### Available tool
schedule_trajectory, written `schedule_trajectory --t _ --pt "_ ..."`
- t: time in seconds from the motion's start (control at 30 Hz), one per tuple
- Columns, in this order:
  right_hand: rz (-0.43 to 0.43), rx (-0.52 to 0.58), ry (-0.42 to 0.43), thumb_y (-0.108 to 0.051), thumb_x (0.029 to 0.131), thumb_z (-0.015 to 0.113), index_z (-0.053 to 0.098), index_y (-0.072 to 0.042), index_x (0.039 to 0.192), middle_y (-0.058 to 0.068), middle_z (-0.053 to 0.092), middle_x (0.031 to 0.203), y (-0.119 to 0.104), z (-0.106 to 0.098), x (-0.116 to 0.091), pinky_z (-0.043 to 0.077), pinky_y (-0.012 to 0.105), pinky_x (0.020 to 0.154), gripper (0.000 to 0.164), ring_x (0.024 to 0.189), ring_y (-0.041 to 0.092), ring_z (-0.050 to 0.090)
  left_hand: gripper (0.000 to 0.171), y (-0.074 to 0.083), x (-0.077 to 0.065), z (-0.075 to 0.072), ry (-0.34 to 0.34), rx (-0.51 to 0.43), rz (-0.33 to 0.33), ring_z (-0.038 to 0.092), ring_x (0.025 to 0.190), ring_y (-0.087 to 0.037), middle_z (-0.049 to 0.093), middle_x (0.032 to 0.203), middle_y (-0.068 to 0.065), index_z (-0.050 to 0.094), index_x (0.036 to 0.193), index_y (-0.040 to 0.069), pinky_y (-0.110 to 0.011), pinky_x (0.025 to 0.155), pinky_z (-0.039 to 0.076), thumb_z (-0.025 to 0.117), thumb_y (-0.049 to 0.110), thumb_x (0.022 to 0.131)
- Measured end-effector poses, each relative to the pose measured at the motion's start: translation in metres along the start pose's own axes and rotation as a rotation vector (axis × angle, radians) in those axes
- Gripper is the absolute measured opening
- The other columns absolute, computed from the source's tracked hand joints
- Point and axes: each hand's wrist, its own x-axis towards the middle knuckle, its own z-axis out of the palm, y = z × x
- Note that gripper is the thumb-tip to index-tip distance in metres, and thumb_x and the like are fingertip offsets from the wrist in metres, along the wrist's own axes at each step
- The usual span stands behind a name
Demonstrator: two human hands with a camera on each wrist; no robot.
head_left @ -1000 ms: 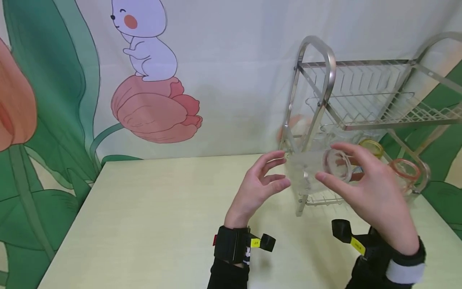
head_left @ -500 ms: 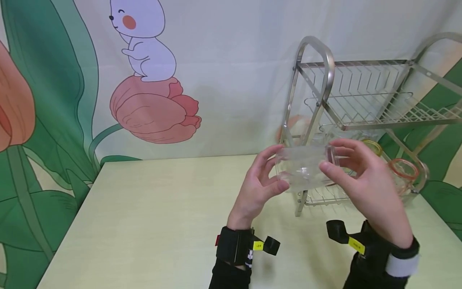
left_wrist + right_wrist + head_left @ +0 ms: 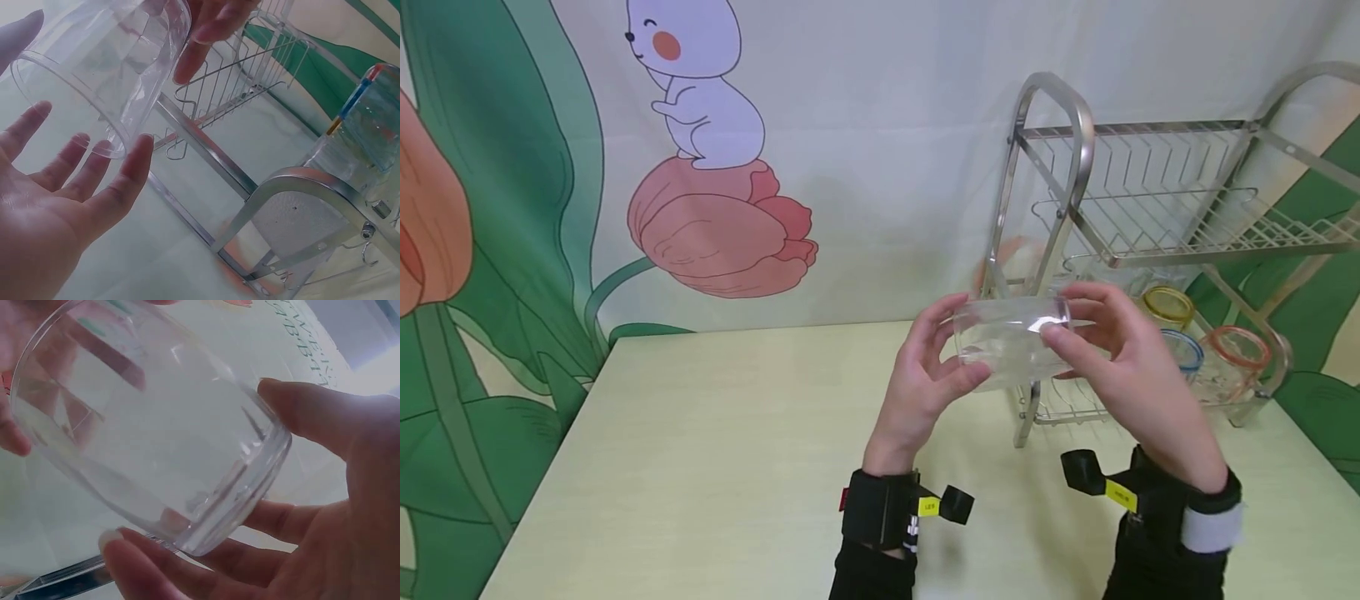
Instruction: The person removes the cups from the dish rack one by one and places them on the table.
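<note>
A clear drinking glass [image 3: 1009, 340] lies sideways in the air between my two hands, in front of the rack's left end. My left hand [image 3: 917, 379] holds it at the open mouth, thumb and fingers spread around the rim; the left wrist view shows that rim [image 3: 69, 87] close up. At the thick base, my right hand [image 3: 1123, 367] grips it between thumb and fingers. Through the transparent wall [image 3: 150, 419] in the right wrist view, the far side shows blurred.
A two-tier metal dish rack [image 3: 1195, 252] stands at the right. On its lower tier are glasses with a yellow rim [image 3: 1168, 305], a blue rim [image 3: 1184, 350] and an orange rim [image 3: 1238, 350]. Beneath is a pale table [image 3: 715, 450], with a printed cloth [image 3: 895, 167] behind.
My right hand has moved left with the glass, away from the rack. My left hand, earlier beside the mouth, now holds the rim. The blue-rimmed glass has come into fuller view.
</note>
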Motion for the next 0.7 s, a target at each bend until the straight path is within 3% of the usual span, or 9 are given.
schedule_trajectory --t 0.23,0.5,0.7 --pt "-0.025 -0.034 -0.022 -0.032 0.099 0.059 0.035 -0.016 0.149 0.014 0.044 0.144 0.0 -0.001 0.0 0.046 0.061 0.089 0.058 0.126 0.037 0.045 0.083 0.003 -0.002 -0.001 0.035 0.037 -0.003 0.057 0.112 -0.032 0.044 0.14 -0.01 0.043 0.143 0.019 -0.045 0.09 0.052 0.081 0.048 0.076" --pt "-0.004 -0.088 -0.001 -0.036 0.099 0.057 0.036 -0.014 0.149 0.014 0.045 0.143 0.005 -0.006 -0.001 0.035 0.066 0.099 0.058 0.131 0.036 0.041 0.084 0.008 -0.005 -0.014 0.082 0.09 -0.004 0.058 0.109 -0.029 0.048 0.135 -0.01 0.043 0.143 0.013 -0.036 0.086 0.053 0.082 0.046 0.076" --pt "0.037 -0.118 0.027 -0.041 0.099 0.056 0.039 -0.014 0.147 0.009 0.045 0.143 0.009 -0.014 -0.003 0.037 0.061 0.1 0.058 0.13 0.032 0.043 0.069 0.011 -0.009 -0.027 0.108 0.137 -0.019 0.058 0.111 -0.031 0.047 0.138 -0.008 0.047 0.142 0.021 -0.039 0.088 0.051 0.079 0.031 0.082"
